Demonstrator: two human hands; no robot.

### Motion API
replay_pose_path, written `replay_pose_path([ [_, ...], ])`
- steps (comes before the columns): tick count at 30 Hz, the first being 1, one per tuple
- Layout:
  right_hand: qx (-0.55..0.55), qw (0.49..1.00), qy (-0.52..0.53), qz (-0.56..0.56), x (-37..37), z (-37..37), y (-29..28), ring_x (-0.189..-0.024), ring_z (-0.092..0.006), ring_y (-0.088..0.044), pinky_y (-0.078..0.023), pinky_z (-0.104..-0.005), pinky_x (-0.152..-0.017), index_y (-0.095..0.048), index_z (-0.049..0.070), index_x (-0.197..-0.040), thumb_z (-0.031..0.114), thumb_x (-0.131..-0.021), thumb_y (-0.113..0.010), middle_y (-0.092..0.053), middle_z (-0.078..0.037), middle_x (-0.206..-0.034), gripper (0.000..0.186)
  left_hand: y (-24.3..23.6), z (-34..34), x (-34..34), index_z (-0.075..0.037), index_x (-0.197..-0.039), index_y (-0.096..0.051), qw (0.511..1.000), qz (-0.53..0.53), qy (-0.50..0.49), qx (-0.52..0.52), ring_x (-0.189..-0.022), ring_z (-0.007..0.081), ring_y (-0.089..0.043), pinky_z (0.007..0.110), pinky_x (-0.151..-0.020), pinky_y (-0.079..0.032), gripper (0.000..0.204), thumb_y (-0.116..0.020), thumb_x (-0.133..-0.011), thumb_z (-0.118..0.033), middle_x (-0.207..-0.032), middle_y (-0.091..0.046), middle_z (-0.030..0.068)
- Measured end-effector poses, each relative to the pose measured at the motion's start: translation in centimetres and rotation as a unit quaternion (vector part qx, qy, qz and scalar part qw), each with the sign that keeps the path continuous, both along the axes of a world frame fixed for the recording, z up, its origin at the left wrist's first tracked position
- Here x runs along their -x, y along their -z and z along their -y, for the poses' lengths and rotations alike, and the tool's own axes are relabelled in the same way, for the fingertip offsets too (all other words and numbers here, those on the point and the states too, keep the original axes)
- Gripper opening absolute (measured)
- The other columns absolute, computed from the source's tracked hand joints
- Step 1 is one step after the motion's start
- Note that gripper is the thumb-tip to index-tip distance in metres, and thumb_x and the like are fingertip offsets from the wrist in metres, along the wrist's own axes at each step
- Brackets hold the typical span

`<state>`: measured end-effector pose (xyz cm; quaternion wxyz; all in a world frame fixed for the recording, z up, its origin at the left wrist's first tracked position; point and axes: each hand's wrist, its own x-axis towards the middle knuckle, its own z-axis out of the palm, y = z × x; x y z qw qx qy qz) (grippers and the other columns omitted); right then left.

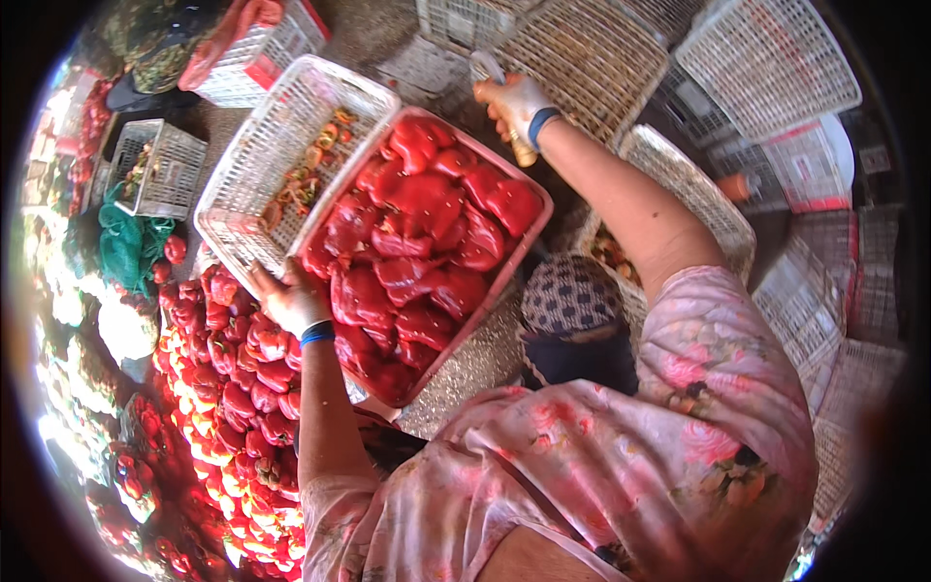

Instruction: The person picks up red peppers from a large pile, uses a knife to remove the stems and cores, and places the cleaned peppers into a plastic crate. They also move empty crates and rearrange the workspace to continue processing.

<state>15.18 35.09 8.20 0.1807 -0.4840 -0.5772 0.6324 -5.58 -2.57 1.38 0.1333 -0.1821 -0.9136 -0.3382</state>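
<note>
My left hand (291, 303), in a whitish glove with a blue band at the wrist, grips the near corner of a white plastic crate (242, 184) containing pepper scraps. Beside it, a red-rimmed tray (543, 218) is full of glossy red peppers (417, 194), apparently cut open. Above the tray's far right corner, my right hand (509, 107), gloved and banded alike, is closed on a tool (526, 150) with a pale yellow handle and a grey metal part, whose exact kind I cannot make out.
A big heap of red peppers (242, 378) lies at left, with green mesh (126, 247) and a small crate (165, 165). More crates (761, 68) crowd the back and right; one (718, 213) holds scraps. A checked cloth item (572, 296) is below the tray's right side.
</note>
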Motion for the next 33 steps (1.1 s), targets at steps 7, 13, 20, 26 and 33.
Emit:
replay_pose_path([
  [7, -0.013, 0.985, 0.138, 0.106, -21.3, 0.7, 1.3, -0.036, -0.0144, -0.039, -0.033, -0.0312, -0.035, -0.065, 0.003, -0.108, 0.026, -0.094, -0.065, -0.047, -0.002, -0.056, 0.027, 11.4, 16.0, 1.9, 0.0, -0.14, -0.047, 0.846, 0.416, -0.279, -0.183, -0.104, 0.0378, -0.064, 0.043, -0.088, -0.053, 0.066, -0.052, -0.095, -0.049, -0.118, -0.066, 0.0223],
  [13, -0.071, 0.99, -0.028, 0.114, -12.1, 4.8, 1.1, -0.046, -0.0108, -0.048, -0.039, -0.0266, -0.044, -0.07, 0.007, -0.101, 0.037, -0.09, -0.069, -0.062, -0.002, -0.072, 0.032, 9.8, 11.3, -3.8, -0.001, -0.138, -0.049, 0.726, 0.56, -0.289, -0.276, -0.115, 0.0318, -0.057, 0.041, -0.086, -0.054, 0.085, -0.049, -0.089, -0.07, -0.137, -0.054, 0.0144],
  [20, -0.081, 0.977, -0.074, 0.183, 1.8, -0.8, 7.2, -0.056, -0.0159, -0.057, -0.047, -0.0333, -0.052, -0.065, 0.005, -0.089, 0.04, -0.09, -0.066, -0.064, -0.004, -0.074, 0.035, 9.0, 10.8, -4.5, 0.011, -0.123, -0.058, 0.798, 0.465, -0.314, -0.221, -0.101, 0.032, -0.064, 0.042, -0.089, -0.051, 0.088, -0.044, -0.091, -0.07, -0.116, -0.065, 0.0206],
  [26, -0.033, 0.953, -0.183, 0.239, 5.9, -5.1, 15.4, -0.077, -0.0206, -0.063, -0.05, -0.035, -0.074, -0.067, -0.002, -0.102, 0.046, -0.093, -0.059, -0.069, -0.012, -0.09, 0.049, 10.7, 11.8, -4.8, -0.003, -0.138, -0.05, 0.644, 0.531, -0.213, -0.508, -0.123, 0.0311, -0.053, 0.044, -0.108, -0.041, 0.08, -0.049, -0.091, -0.068, -0.133, -0.057, 0.0119],
  [33, 0.214, 0.968, -0.09, 0.094, 6.0, -2.4, 11.5, -0.077, -0.0158, -0.064, -0.052, -0.031, -0.075, -0.064, 0.001, -0.106, 0.037, -0.1, -0.052, -0.068, -0.006, -0.089, 0.038, 6.2, 6.9, -4.5, 0.001, -0.14, -0.047, 0.682, 0.48, -0.321, -0.449, -0.122, 0.0285, -0.054, 0.044, -0.108, -0.041, 0.078, -0.047, -0.095, -0.064, -0.136, -0.055, 0.0122],
])
